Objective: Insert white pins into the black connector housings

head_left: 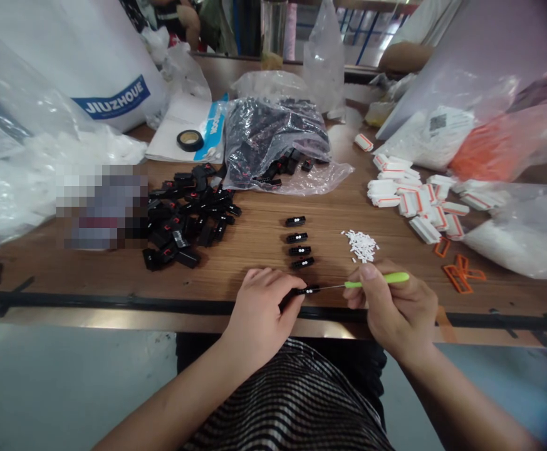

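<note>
My left hand (266, 308) pinches a small black connector housing (309, 290) near the table's front edge. My right hand (395, 305) is closed around a thin tool with a light green handle (398, 277); its fine metal shaft reaches left to the housing, but the exact contact at the tip is too small to make out. White dots show on the housing's face. Beyond it, several similar black housings (300, 250) lie in a column, each with white dots. A heap of tiny white pegs (361, 245) is just past my right hand.
Loose black housings (179, 219) are piled at left. A clear bag of black parts (276, 134) lies behind. White parts with orange strips (409, 194) and orange frames (458, 279) are at right. Black tape (190, 140) rests on papers. A person's arm (405, 56) shows beyond the table.
</note>
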A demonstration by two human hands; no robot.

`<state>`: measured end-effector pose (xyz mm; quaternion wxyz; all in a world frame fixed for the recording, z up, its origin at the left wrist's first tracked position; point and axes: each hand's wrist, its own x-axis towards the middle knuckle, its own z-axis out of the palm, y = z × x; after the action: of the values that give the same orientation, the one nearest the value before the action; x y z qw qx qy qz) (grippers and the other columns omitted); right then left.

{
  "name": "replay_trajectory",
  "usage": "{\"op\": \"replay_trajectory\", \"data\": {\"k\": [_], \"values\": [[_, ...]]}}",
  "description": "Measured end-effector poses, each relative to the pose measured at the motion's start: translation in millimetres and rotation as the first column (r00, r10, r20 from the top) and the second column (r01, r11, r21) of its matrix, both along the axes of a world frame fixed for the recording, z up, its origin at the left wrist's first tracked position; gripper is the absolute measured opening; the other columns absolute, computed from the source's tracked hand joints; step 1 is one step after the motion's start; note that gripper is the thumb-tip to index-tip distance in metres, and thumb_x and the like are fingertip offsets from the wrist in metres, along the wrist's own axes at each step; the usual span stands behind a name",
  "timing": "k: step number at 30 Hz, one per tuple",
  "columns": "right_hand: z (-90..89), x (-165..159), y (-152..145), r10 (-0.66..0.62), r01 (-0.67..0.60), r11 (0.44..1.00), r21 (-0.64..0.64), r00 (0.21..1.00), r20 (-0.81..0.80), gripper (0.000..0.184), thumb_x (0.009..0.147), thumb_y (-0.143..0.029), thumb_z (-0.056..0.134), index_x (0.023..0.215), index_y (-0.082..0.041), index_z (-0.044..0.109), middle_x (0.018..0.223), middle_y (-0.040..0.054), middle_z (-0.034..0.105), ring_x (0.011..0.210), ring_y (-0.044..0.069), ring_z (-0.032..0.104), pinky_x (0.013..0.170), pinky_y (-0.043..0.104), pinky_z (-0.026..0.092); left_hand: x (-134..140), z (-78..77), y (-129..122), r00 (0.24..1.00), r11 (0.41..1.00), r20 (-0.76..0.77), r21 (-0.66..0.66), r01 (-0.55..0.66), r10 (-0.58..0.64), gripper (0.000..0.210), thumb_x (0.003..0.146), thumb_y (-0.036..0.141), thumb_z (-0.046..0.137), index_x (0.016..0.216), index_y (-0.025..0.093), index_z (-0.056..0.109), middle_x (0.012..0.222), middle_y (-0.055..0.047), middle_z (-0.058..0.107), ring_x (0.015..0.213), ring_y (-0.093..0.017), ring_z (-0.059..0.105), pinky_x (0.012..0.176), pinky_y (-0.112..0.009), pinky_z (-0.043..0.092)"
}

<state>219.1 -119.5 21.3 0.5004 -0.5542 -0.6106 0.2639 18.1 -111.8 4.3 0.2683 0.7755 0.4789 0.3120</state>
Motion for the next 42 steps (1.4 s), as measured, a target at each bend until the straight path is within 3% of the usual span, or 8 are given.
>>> {"op": "replay_trajectory", "data": {"k": [28,37,42], "values": [[-7.3,-2.5,-4.6,-0.069,0.071,0.997,0.024,0.996,-0.05,0.024,0.095,-0.024,0.059,0.073,-0.021,0.067,0.064,-0.0025,0.066,0.046,0.008,0.059,0.044,0.023,0.048,-0.3,-1.2,0.3,1.0,1.0,-0.007,0.009,0.0,0.0,0.011,0.088,0.014,0.065,0.095,0.023,0.065,0.088,0.001,0.071,0.082,-0.019,0.062,0.082,-0.04,0.044],[-6.0,0.5,-3.7,-0.062,0.063,0.998,-0.018,0.997,0.048,0.026,0.096,-0.025,0.058,0.072,-0.021,0.067,0.062,-0.0036,0.066,0.047,0.007,0.06,0.049,0.021,0.05,-0.2,-1.9,-0.6,1.0,1.0,-0.002,0.015,-0.001,0.001,0.011,0.088,0.015,0.065,0.096,0.023,0.065,0.088,0.0,0.071,0.083,-0.019,0.062,0.083,-0.039,0.044],[8.2,0.2,-4.9,0.035,-0.044,0.999,0.025,0.957,0.289,0.023,0.096,-0.024,0.057,0.074,-0.021,0.065,0.06,-0.0039,0.067,0.05,0.009,0.063,0.051,0.023,0.048,0.0,0.3,-0.6,1.0,1.0,-0.007,0.007,0.003,-0.003,0.011,0.089,0.015,0.064,0.095,0.023,0.066,0.088,0.0,0.071,0.083,-0.02,0.063,0.082,-0.04,0.044]]}}
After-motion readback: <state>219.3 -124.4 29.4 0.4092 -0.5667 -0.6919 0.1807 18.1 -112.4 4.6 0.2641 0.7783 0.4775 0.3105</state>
